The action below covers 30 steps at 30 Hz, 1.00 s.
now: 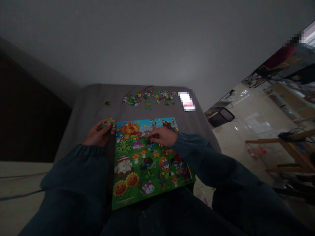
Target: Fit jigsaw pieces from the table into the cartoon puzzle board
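Observation:
A colourful cartoon jigsaw puzzle (pixel 149 178) lies on a flat board near my lap, with smiling sunflowers at its lower left and a pumpkin at its upper left. Beside its upper left edge, my left hand (pixel 98 132) is closed around several small puzzle pieces (pixel 109 123) in green and yellow. My right hand (pixel 163 136) reaches in from the right over the upper middle of the picture. Its thumb and fingers are pinched together at the puzzle's surface, around a greyish area. Whatever sits between those fingertips is too small and dark to make out.
Loose puzzle pieces (pixel 159 97) are spread along the back of the grey cloth-covered surface (pixel 92 95). One dark piece (pixel 106 104) lies apart at left. A lit phone (pixel 186 101) rests at back right. A wall rises behind; a black bin (pixel 221 117) stands on the floor.

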Motion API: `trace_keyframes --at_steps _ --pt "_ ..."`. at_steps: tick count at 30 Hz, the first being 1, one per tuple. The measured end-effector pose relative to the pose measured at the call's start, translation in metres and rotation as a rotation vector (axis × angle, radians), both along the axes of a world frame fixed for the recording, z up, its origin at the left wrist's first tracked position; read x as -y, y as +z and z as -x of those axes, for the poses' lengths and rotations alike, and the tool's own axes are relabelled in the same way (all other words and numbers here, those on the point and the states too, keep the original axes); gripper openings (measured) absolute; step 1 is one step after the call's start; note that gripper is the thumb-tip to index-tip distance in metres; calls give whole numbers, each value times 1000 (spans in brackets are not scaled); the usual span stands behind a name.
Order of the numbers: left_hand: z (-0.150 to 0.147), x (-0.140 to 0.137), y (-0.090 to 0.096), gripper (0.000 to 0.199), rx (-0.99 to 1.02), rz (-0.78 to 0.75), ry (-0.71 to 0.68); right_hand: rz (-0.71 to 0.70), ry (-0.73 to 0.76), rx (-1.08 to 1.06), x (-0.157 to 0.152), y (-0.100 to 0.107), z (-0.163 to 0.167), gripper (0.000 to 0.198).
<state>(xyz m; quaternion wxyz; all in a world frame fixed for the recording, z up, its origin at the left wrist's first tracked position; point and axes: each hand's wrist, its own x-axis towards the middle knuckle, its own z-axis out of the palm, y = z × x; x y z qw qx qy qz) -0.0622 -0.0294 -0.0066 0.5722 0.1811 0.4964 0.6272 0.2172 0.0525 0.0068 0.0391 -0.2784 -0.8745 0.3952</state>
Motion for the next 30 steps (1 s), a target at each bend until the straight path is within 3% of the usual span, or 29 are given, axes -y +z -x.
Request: trace_keyframes --at_steps 7,13,18,23,30 --pt "3 -4 -7 13 -22 21 -2 -41 9 16 -4 -6 5 31" --pt "2 -4 -6 13 -30 40 4 29 38 5 -3 -7 1 38" --pt "1 -3 -6 15 -33 35 3 61 53 17 -3 -7 -1 33" --pt "2 -3 -8 14 -37 10 -6 -44 87 15 -8 -5 0 33" --pt "7 -4 -12 15 -38 12 -25 -139 254 24 -8 0 11 32"
